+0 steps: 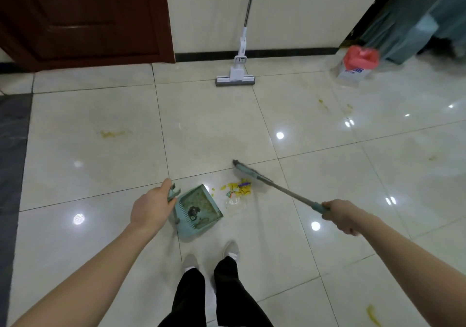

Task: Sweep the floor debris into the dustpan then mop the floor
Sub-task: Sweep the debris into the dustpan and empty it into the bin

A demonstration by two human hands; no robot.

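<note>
The left hand (151, 207) grasps the top of the handle of a pale teal plastic dustpan (199, 209), which rests on the glossy cream tiled floor (100, 165) with dark dirt inside. The right hand (340, 215) is clenched around the teal-gripped metal handle of a teal broom (248, 175), its head just beyond a small pile of yellow and purple debris (238, 188) beside the dustpan's mouth. A white sponge mop (235, 74) leans against the far wall. Yellow stains (111, 133) mark the tiles.

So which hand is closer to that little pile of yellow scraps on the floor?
Left. The left hand grips the dustpan handle just across the pan from the debris pile. The right hand holds the broom handle farther away.
</note>
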